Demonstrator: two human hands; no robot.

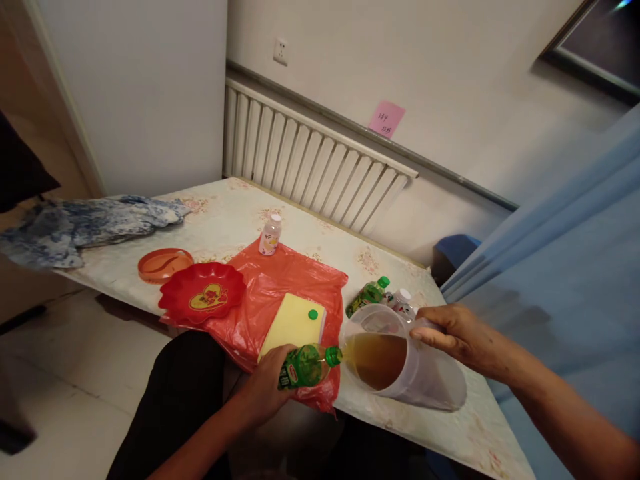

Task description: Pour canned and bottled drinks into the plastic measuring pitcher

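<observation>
My left hand [267,387] is closed around a green plastic bottle [307,367], tipped on its side with its uncapped mouth at the spout of a clear pitcher [435,377]. My right hand [447,333] grips the pitcher's handle, and the pitcher leans far over toward the bottle. Amber liquid [383,357] lies inside the pitcher and reaches its lip at the bottle's mouth. A green cap [313,314] rests on a yellow notebook [293,323], which lies on a red plastic bag [280,273].
Behind the pitcher are another green bottle [367,297] and a white-capped bottle [403,300]. A small pink-labelled bottle [270,237] stands on the bag's far edge. Left are a red scalloped plate [233,283], an orange dish [165,265] and a blue-white cloth [110,220].
</observation>
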